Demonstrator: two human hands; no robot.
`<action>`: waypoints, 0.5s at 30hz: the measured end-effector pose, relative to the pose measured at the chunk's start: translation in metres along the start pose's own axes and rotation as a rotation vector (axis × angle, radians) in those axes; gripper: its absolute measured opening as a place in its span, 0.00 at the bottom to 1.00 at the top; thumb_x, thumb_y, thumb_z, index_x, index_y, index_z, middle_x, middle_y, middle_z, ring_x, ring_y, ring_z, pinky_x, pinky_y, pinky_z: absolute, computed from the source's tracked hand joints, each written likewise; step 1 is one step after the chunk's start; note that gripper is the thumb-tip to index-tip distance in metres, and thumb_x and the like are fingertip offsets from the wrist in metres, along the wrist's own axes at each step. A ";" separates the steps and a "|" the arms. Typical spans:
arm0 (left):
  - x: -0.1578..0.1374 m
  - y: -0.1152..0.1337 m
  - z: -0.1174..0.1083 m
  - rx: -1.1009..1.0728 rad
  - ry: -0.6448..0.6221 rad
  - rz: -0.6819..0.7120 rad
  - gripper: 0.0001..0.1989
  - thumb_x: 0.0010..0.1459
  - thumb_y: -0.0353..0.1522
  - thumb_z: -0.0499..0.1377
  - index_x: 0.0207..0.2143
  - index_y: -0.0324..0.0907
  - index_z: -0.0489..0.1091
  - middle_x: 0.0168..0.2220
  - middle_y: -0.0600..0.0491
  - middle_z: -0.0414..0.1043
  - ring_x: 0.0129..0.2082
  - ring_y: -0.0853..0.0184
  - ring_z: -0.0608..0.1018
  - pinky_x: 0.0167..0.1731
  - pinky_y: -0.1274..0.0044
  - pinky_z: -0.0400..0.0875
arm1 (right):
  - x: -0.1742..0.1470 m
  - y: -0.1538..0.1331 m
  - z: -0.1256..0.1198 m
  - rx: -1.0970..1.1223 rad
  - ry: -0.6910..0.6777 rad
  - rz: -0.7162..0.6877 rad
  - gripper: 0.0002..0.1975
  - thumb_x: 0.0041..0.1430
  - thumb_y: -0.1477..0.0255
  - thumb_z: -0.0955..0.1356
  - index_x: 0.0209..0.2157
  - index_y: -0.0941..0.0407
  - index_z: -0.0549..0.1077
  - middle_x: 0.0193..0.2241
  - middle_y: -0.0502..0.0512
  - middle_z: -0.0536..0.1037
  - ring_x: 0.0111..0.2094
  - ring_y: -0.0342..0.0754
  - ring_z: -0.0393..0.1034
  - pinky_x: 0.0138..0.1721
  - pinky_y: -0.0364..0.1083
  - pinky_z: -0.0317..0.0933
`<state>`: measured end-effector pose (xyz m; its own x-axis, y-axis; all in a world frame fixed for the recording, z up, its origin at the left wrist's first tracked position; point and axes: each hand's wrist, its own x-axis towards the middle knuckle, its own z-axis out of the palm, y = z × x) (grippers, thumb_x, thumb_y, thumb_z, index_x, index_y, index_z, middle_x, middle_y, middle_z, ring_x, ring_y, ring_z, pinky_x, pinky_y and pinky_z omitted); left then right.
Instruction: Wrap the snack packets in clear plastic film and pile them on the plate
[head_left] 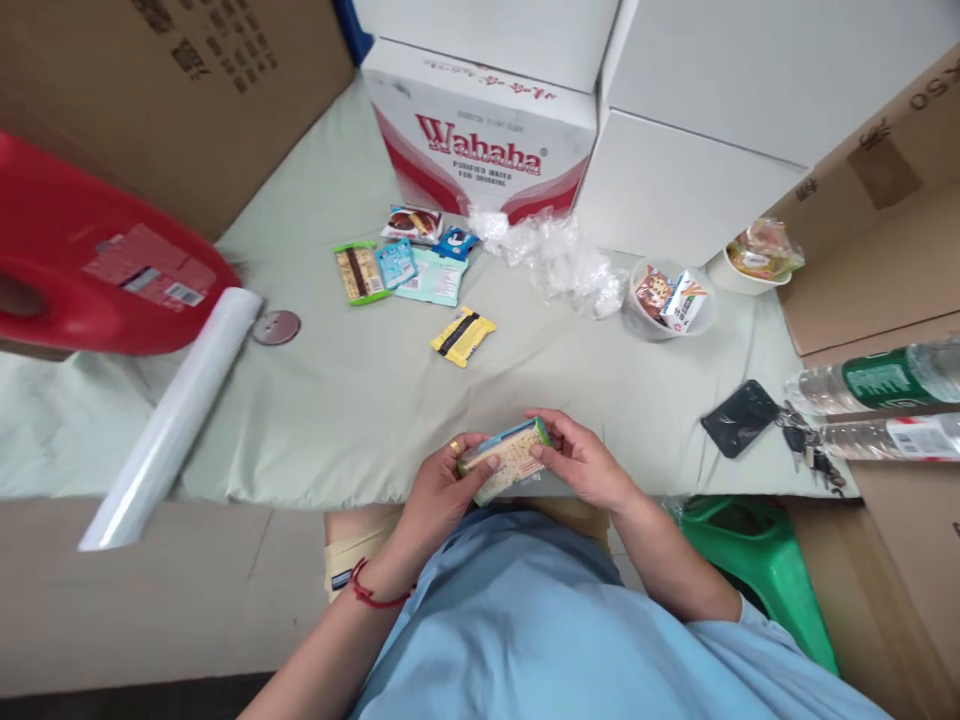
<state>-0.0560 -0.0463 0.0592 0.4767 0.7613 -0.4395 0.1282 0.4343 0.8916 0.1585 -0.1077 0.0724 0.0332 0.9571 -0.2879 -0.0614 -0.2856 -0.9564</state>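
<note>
**Both hands on a small snack packet at the near edge of the table**

The left hand [442,490] and the right hand [581,465] hold one snack packet [506,460] between them, just above the near edge of the table [360,400], close to the person's body. The packet is flat and rectangular, pale with a green and blue border, and it sits tilted, its right end higher. The left grip is closed on the packet's left end, thumb on top; the right grip is closed on the right end, fingertips pinching the edge.

Judging by its look, the packet is light and thin, with a soft film wrapper around something stiff, probably a biscuit or wafer that would crack if bent. The film is likely slick, so the sealed ends, where both hands already pinch, seem the safest place to take hold.

Further out on the table lie more small packets: a yellow packet [463,335] alone, and a cluster of packets [405,262] near a Wahaha carton [480,150]. Crumpled clear plastic [559,260] lies beside them, next to a clear tub [667,300] holding snacks. A white roll [176,420] lies at the left beside a red container [82,260]. At the right are a black pouch [739,418], keys [810,450] and two water bottles [877,385].
</note>
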 end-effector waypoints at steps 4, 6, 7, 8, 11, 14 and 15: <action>0.018 -0.010 -0.014 0.596 0.221 0.473 0.18 0.68 0.44 0.59 0.52 0.43 0.75 0.52 0.44 0.80 0.47 0.56 0.82 0.47 0.63 0.79 | -0.002 -0.016 -0.049 -0.039 0.187 -0.023 0.32 0.59 0.53 0.74 0.61 0.49 0.69 0.41 0.53 0.81 0.41 0.50 0.78 0.42 0.49 0.74; 0.029 -0.019 -0.024 0.812 0.315 0.667 0.13 0.70 0.39 0.58 0.51 0.43 0.75 0.52 0.44 0.79 0.52 0.54 0.81 0.52 0.61 0.77 | 0.001 -0.035 -0.097 -0.083 0.396 -0.058 0.33 0.59 0.54 0.74 0.63 0.48 0.67 0.41 0.54 0.81 0.39 0.51 0.78 0.35 0.47 0.74; 0.033 -0.023 -0.027 0.883 0.335 0.733 0.11 0.70 0.36 0.57 0.49 0.43 0.75 0.51 0.44 0.80 0.52 0.55 0.80 0.53 0.61 0.77 | 0.005 -0.047 -0.125 -0.126 0.513 -0.099 0.33 0.59 0.55 0.74 0.63 0.47 0.66 0.42 0.55 0.81 0.38 0.51 0.78 0.33 0.47 0.74; 0.037 -0.027 -0.030 0.936 0.345 0.782 0.10 0.70 0.34 0.56 0.48 0.43 0.75 0.50 0.44 0.80 0.51 0.55 0.80 0.53 0.62 0.77 | 0.011 -0.059 -0.156 -0.175 0.626 -0.152 0.32 0.60 0.56 0.74 0.62 0.47 0.66 0.43 0.56 0.81 0.39 0.52 0.78 0.32 0.46 0.73; 0.042 -0.034 -0.031 1.049 0.340 0.872 0.08 0.70 0.30 0.56 0.45 0.42 0.75 0.49 0.43 0.79 0.49 0.56 0.80 0.51 0.62 0.77 | 0.045 -0.088 -0.241 -0.269 0.874 -0.258 0.23 0.64 0.63 0.71 0.59 0.47 0.67 0.44 0.57 0.79 0.39 0.51 0.79 0.33 0.48 0.75; 0.041 -0.034 -0.027 1.116 0.334 0.896 0.09 0.69 0.28 0.56 0.46 0.41 0.75 0.48 0.42 0.78 0.49 0.54 0.79 0.51 0.61 0.76 | 0.089 -0.102 -0.291 -0.241 0.941 -0.198 0.15 0.64 0.71 0.69 0.52 0.50 0.69 0.45 0.57 0.78 0.39 0.48 0.78 0.33 0.48 0.76; 0.041 -0.034 -0.026 1.120 0.333 0.896 0.09 0.68 0.28 0.56 0.46 0.41 0.75 0.48 0.42 0.78 0.49 0.54 0.79 0.51 0.61 0.76 | 0.102 -0.103 -0.297 -0.233 0.941 -0.146 0.14 0.63 0.73 0.69 0.50 0.52 0.70 0.44 0.57 0.77 0.37 0.48 0.78 0.33 0.48 0.76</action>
<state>-0.0635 -0.0175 0.0087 0.5603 0.7096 0.4272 0.5697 -0.7046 0.4231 0.4645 0.0049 0.1267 0.8131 0.5821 0.0093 0.2016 -0.2666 -0.9425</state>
